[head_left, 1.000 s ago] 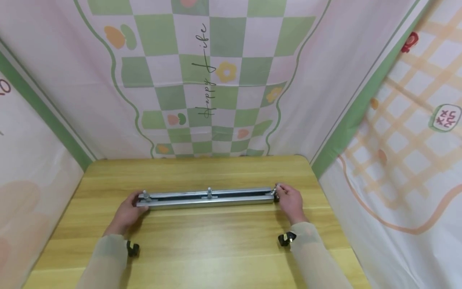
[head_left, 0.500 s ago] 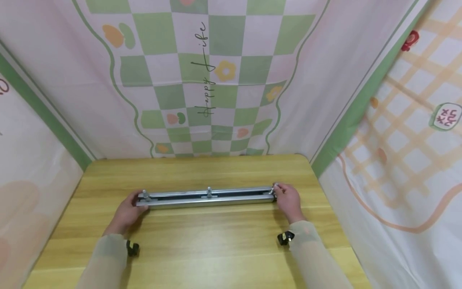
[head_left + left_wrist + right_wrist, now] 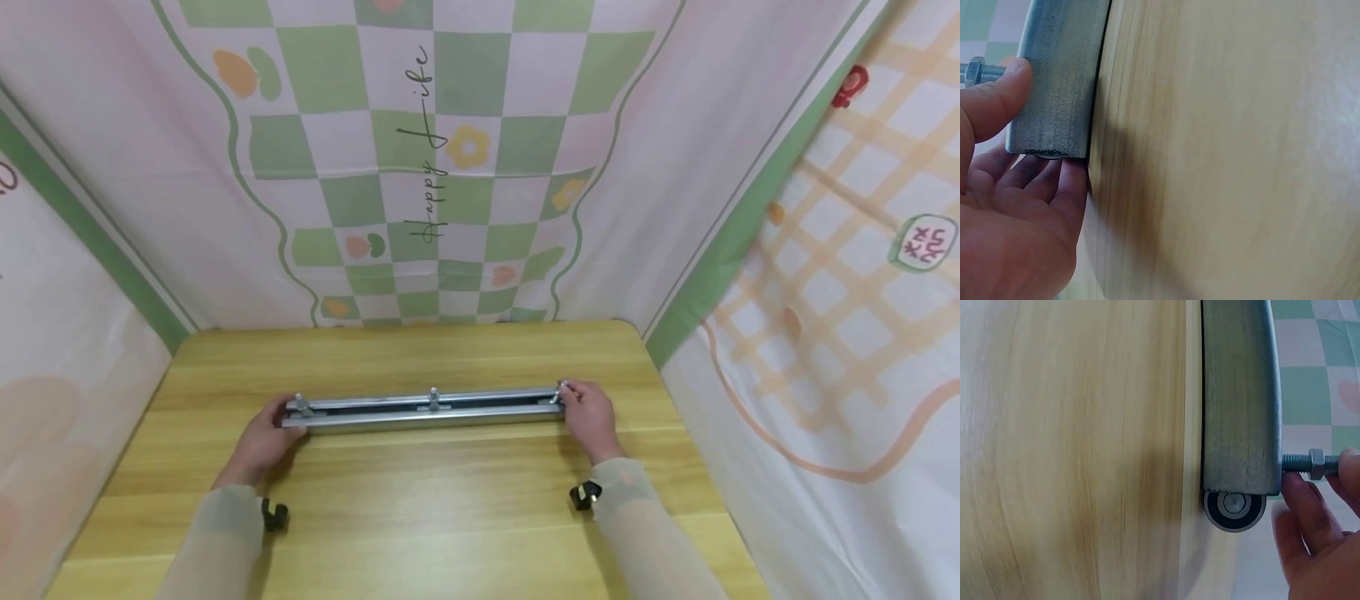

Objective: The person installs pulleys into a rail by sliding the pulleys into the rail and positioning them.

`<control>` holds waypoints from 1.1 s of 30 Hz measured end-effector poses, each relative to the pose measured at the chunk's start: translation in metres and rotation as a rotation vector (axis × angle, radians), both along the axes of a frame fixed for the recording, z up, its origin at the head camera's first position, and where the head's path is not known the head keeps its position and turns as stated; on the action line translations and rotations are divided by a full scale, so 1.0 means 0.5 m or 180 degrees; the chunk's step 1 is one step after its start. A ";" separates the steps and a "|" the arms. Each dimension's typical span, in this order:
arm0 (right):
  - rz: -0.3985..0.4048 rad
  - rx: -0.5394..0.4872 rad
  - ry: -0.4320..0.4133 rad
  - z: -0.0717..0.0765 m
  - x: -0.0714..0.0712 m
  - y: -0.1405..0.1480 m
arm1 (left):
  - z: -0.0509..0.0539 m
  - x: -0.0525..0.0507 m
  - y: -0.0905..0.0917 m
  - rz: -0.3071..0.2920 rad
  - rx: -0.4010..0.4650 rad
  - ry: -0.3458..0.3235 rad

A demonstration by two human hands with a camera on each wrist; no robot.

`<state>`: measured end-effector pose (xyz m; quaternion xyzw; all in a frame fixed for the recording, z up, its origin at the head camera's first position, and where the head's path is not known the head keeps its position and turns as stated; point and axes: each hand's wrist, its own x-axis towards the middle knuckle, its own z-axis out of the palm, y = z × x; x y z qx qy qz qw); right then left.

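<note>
A long steel channel rail with a slot along its top lies on the table. My left hand grips its left end; in the left wrist view the thumb lies on the upper edge and the fingers curl by the rail end. My right hand pinches the upright threaded bolt at the right end, with a nut on its shank. Below that bolt, a roller wheel pokes partly out of the channel. Another bolt rises mid-slot, and a third bolt stands by the left hand.
The wood-grain table extends around the rail. A checked green-and-white cloth hangs behind it, with patterned cloth at the right side. Black wrist cameras sit at both sleeves.
My right hand has moved slightly left with the right-end bolt, and its roller has slid farther into the channel. The left hand and the rail stay put.
</note>
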<state>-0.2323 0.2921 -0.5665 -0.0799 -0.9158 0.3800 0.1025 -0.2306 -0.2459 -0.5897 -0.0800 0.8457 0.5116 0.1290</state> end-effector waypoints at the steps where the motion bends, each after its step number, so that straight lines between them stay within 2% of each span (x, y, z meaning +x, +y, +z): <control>1: 0.0013 0.0011 0.0023 0.000 0.000 -0.002 | 0.000 0.000 0.000 0.0005 0.0008 0.0007; 11: 0.0152 0.0135 0.0237 -0.002 -0.007 -0.034 | 0.000 0.005 -0.003 0.0025 0.0005 0.0010; 21: 0.0170 0.0078 0.0256 -0.005 -0.007 -0.050 | -0.003 0.001 0.000 0.0036 0.0034 0.0022; 28: 0.0135 0.0048 0.0137 -0.009 -0.007 -0.043 | 0.004 0.003 0.007 -0.0013 -0.0003 0.0026; 33: 0.0100 0.0029 0.0183 -0.009 -0.006 -0.039 | 0.010 0.000 0.010 -0.0060 -0.0064 0.0028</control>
